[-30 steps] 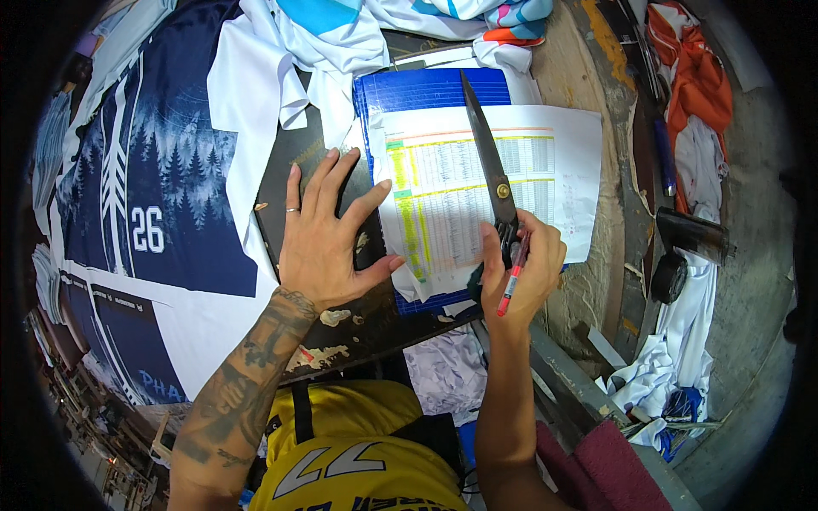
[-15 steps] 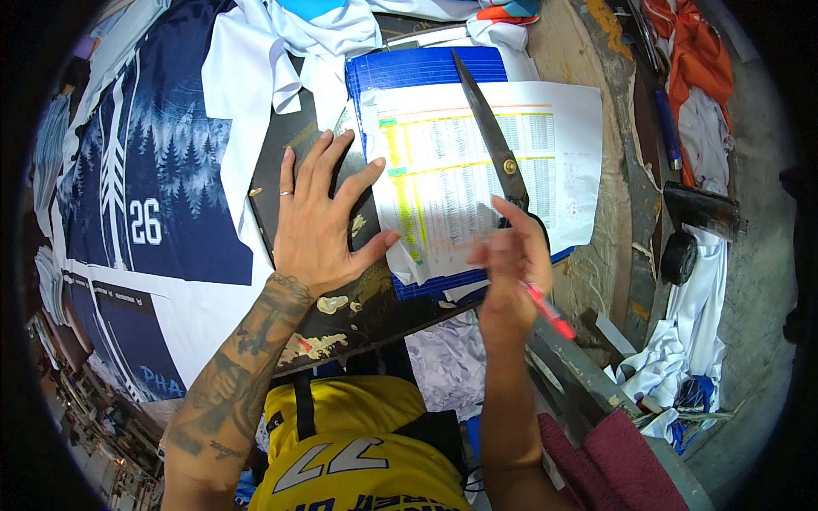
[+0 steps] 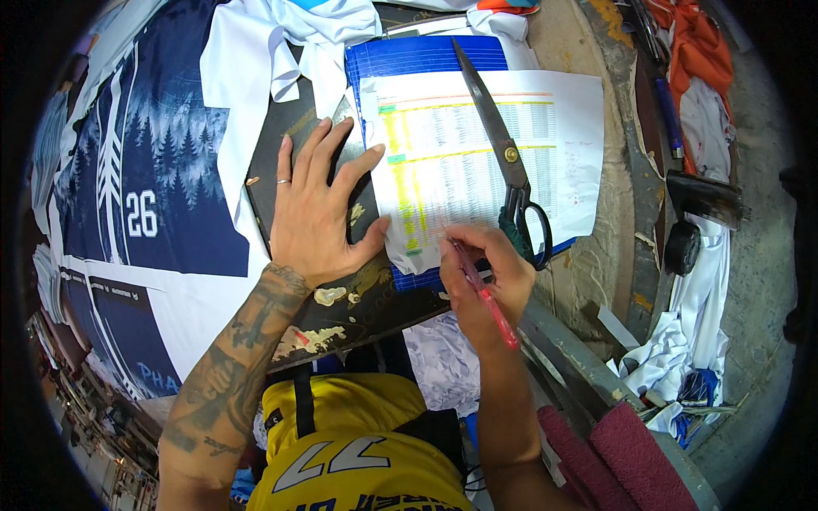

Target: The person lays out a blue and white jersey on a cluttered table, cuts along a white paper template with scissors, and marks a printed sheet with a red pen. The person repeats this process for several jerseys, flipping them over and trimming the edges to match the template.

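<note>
A red pen (image 3: 481, 289) is gripped in my right hand (image 3: 492, 277), its tip at the lower part of a printed sheet (image 3: 511, 204). The sheet carries table rows, with yellow and green highlighting down its left side. It lies over a blue ribbed board (image 3: 426, 58). Large black-handled scissors (image 3: 503, 140) rest on the sheet, blades pointing away, handles just beyond my right hand. My left hand (image 3: 319, 209) lies flat with fingers spread on the dark worn tabletop (image 3: 375, 311), its thumb near the sheet's left edge.
Navy printed fabric panels (image 3: 175, 187) with a tree pattern spread out at the left. White cloth (image 3: 315, 38) is heaped at the back. On the right are a roll of black tape (image 3: 682, 247), orange cloth (image 3: 699, 51) and white scraps (image 3: 665, 349). Maroon cloth (image 3: 639, 456) hangs nearby.
My right hand has moved left and down from beside the scissors' handles, bringing the pen's tip onto the sheet. The left hand stays nearly still.
</note>
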A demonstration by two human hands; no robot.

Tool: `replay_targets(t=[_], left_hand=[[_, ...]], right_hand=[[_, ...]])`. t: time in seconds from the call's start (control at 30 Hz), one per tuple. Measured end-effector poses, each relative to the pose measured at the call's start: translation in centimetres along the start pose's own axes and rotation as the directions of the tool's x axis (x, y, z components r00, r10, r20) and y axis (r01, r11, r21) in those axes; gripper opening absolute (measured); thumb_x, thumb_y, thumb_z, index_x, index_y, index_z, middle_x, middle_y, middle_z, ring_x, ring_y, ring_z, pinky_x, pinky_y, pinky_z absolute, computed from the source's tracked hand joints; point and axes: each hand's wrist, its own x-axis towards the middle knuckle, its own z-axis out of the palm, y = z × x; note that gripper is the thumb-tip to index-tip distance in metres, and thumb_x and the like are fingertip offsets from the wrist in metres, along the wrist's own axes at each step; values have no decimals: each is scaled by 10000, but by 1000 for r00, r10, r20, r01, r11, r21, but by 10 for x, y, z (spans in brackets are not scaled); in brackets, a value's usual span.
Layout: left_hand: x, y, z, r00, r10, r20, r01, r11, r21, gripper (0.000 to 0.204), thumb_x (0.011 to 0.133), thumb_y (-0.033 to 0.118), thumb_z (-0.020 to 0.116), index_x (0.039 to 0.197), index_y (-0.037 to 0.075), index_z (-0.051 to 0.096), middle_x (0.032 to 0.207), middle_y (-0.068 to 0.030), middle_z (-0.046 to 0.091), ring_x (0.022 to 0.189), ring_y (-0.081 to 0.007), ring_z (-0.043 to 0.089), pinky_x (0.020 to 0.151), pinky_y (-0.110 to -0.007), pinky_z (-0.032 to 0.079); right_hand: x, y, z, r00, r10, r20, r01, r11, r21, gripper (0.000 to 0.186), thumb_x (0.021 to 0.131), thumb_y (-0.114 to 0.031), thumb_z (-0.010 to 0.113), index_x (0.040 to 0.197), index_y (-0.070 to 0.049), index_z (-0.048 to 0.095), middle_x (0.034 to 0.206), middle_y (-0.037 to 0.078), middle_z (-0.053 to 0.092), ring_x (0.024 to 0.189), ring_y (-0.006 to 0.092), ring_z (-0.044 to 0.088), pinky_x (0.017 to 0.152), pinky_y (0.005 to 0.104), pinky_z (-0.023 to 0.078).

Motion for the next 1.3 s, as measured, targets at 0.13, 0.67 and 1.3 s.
replay_targets(t=[0.13, 0.67, 1.3], left_hand=[[0, 0, 1, 1000, -3, -2, 3, 1000, 2, 766, 924, 636, 650, 1539, 187, 566, 1657, -227, 440, 1599, -430, 340, 1333, -663, 81], [1, 2, 0, 1000, -26, -4, 26, 999, -40, 766, 841, 499, 729, 1543, 236, 569, 1658, -196, 440, 1600, -416, 335, 1333, -667, 85], [-7, -1, 1, 1000, 3, -29, -4, 999, -42, 796, 823, 362, 802, 1559, 212, 539, 1672, -196, 422, 1607, -409, 325, 1345, -648, 92]], right_hand=[[-9, -1, 12, 961, 278, 16, -271, 921, 282, 191, 899, 54, 789, 1081, 0, 766, 873, 47, 725, 723, 91, 665, 677, 263, 540], [34, 6, 3, 939, 312, 144, -341, 894, 289, 95, 940, 87, 713, 1001, 24, 678, 759, 3, 659, 640, 39, 582, 577, 214, 453], [14, -37, -20, 995, 100, 21, -98, 993, -70, 80, 875, 36, 775, 924, 14, 716, 757, 77, 669, 669, 100, 637, 641, 303, 522]])
